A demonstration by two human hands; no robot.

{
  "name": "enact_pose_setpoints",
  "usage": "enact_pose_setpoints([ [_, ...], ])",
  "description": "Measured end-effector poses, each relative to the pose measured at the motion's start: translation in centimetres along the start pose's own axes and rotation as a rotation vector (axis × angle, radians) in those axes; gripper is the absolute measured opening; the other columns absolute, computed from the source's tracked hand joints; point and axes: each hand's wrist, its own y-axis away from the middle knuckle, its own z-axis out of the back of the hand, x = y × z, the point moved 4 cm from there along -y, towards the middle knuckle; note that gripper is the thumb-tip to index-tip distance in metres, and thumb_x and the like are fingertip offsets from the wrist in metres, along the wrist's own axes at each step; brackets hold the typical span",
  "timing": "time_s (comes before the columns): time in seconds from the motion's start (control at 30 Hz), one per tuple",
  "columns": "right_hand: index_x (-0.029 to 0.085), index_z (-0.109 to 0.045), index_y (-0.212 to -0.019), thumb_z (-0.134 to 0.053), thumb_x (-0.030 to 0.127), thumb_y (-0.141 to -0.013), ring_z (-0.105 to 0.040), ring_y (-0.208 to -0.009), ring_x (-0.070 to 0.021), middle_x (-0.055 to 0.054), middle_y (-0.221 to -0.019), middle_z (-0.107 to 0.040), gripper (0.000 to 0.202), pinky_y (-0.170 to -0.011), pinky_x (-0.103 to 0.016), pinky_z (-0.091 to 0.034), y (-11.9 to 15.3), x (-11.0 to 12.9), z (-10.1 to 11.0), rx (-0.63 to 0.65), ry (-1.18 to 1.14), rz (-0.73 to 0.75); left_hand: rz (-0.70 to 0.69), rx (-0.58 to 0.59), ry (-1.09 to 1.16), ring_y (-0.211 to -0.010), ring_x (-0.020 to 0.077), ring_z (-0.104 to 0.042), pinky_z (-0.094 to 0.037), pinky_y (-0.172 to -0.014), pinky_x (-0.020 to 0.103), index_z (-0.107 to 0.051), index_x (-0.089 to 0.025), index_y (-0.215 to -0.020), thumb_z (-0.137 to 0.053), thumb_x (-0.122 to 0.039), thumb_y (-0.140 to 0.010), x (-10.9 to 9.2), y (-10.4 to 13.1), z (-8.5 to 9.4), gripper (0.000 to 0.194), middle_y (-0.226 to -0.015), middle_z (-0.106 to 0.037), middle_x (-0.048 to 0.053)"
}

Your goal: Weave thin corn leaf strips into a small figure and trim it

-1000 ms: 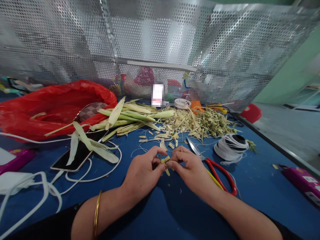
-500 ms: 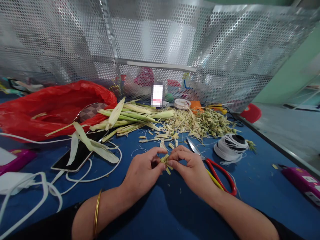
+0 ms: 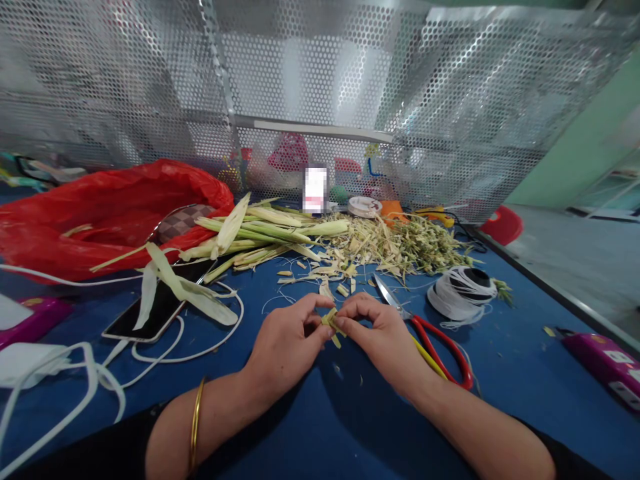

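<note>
Between my two hands is a small piece of folded corn husk (image 3: 329,319), pale yellow-green, with a short end pointing down. My left hand (image 3: 286,340) pinches it from the left with thumb and fingers. From the right, my right hand (image 3: 383,333) pinches the same piece, its fingertips covering part of it. Scissors (image 3: 447,353) with red and yellow handles lie beside and partly behind my right hand, blades pointing away. Small husk scraps (image 3: 343,291) lie just beyond my fingers.
Long corn husks (image 3: 273,230) and a heap of husk trimmings (image 3: 380,243) lie at the back. A red plastic bag (image 3: 115,200), a phone (image 3: 145,317) and white cables (image 3: 185,357) are on the left. A spool of white cord (image 3: 460,293) and a purple power strip (image 3: 603,360) are on the right.
Almost nothing differs. My right fingertips have shifted very slightly on the husk piece, and both hands stay in the same place.
</note>
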Motion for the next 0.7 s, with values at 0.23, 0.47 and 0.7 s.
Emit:
enact_pose_setpoints([
  [0.23, 0.019, -0.057, -0.061, -0.061, 0.029, -0.075, -0.051, -0.064, -0.0137, 0.001, -0.067, -0.056, 0.018, -0.062, -0.027, -0.041, 0.07, -0.66, -0.24, -0.042, 0.051, -0.076, -0.042, 0.011, -0.074, -0.065, 0.0161, -0.066, -0.045, -0.064, 0.025, -0.060, -0.028, -0.111, -0.056, -0.027, -0.080, -0.05, 0.08, -0.17, 0.031, -0.067, -0.069, -0.006],
  [0.47, 0.018, -0.061, -0.085, -0.063, 0.026, -0.070, -0.052, -0.064, -0.0121, 0.002, -0.072, -0.057, 0.017, -0.061, -0.025, -0.042, -0.05, -0.71, -0.51, 0.120, -0.246, -0.201, -0.025, 0.058, 0.001, -0.064, 0.0150, -0.065, -0.044, -0.065, 0.025, -0.055, -0.026, -0.109, -0.055, -0.020, -0.076, -0.33, 0.03, -0.12, 0.034, -0.064, -0.069, -0.008],
  [0.7, 0.017, -0.058, -0.059, -0.060, 0.032, -0.076, -0.049, -0.054, -0.0109, 0.003, -0.054, -0.055, 0.023, -0.056, -0.025, -0.039, -0.36, -0.74, -0.26, 0.160, -0.147, -0.179, 0.020, 0.102, 0.001, -0.061, 0.0160, -0.065, -0.044, -0.061, 0.025, -0.053, -0.023, -0.102, -0.053, -0.017, -0.070, -0.48, 0.11, -0.28, 0.032, -0.066, -0.071, -0.006],
])
